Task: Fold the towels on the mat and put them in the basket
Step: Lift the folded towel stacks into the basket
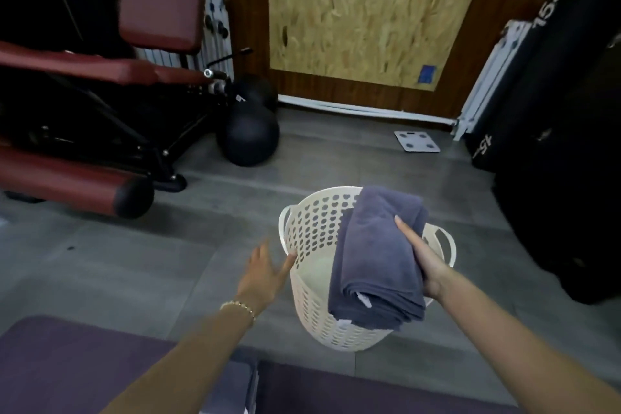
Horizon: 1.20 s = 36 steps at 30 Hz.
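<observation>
Mat (pixel 67 363): purple, on floor at basket's near side, apart from it.
Basket (pixel 312 218): cream, perforated, upright; no towel seen inside (view partly blocked).
Towel (pixel 376 262): grey, folded, held over basket's right half; near end overhangs rim.
Right hand (pixel 426 265): grasps towel from basket's right, thumb on top (fingers under, hidden).
Left hand (pixel 262 276): at basket's left rim, fingers straight, spread, holding nothing; contact w/ rim unclear.
Risk: if dropped here, overhanging end prob. snags rim, unfolds, or tips basket.

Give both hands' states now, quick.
Left hand: open, beside the basket.
Right hand: holding the towel over the basket.
</observation>
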### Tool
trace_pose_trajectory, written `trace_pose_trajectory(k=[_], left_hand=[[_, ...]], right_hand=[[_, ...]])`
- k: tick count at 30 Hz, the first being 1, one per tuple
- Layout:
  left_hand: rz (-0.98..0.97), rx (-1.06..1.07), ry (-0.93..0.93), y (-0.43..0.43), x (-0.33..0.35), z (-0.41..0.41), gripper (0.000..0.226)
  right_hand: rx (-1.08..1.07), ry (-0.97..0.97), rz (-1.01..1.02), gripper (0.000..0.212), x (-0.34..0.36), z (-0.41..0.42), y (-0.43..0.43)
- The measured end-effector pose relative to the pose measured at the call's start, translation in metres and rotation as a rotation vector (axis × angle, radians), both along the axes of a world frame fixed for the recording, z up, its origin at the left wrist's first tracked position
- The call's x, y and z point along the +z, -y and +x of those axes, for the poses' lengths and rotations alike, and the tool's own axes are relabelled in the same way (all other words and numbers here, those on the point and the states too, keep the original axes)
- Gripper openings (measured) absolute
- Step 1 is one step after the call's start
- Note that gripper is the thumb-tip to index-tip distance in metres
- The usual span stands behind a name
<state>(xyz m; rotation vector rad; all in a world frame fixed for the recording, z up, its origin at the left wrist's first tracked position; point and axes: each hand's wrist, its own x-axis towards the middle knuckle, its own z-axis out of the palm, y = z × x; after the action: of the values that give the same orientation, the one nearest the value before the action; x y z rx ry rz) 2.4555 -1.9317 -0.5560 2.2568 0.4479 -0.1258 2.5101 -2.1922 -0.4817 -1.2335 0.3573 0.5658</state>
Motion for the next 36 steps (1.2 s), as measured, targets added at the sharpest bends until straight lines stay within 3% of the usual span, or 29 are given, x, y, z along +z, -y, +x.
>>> trace_pose_trajectory(k=[3,8,12,19,23,25,27,28,31,36], left_hand=[[0.088,-0.073,0.003,0.001,-0.013,0.019,0.08],[0.01,-0.064,-0.009,0.004,-0.033,0.048,0.073],[-0.077,0.04,0.003,0.005,-0.056,0.081,0.083],[-0.172,0.211,0.16,0.014,-0.119,0.153,0.107],[0.003,0.298,0.243,0.027,-0.147,0.166,0.11],[0.077,0.299,0.301,0.031,-0.158,0.168,0.111],[0.125,0.291,0.34,0.033,-0.163,0.171,0.112],[0.14,0.293,0.357,0.032,-0.165,0.171,0.112],[0.158,0.306,0.379,0.027,-0.17,0.169,0.111],[0.153,0.296,0.392,0.033,-0.173,0.171,0.112]], right_hand=[[-0.022,-0.022,-0.048,0.058,-0.011,0.018,0.01],[-0.057,-0.025,-0.115,0.058,-0.033,0.054,0.013],[-0.004,-0.039,-0.161,0.04,-0.058,0.096,0.005],[0.143,-0.164,-0.149,0.059,-0.22,0.177,-0.013],[0.197,-0.215,-0.159,0.058,-0.314,0.198,-0.024],[0.211,-0.194,-0.188,0.071,-0.353,0.213,-0.033],[0.248,-0.19,-0.226,0.101,-0.388,0.224,-0.043],[0.265,-0.199,-0.223,0.106,-0.405,0.227,-0.048],[0.254,-0.199,-0.196,0.092,-0.44,0.227,-0.062],[0.162,-0.24,-0.212,0.127,-0.486,0.213,-0.07]])
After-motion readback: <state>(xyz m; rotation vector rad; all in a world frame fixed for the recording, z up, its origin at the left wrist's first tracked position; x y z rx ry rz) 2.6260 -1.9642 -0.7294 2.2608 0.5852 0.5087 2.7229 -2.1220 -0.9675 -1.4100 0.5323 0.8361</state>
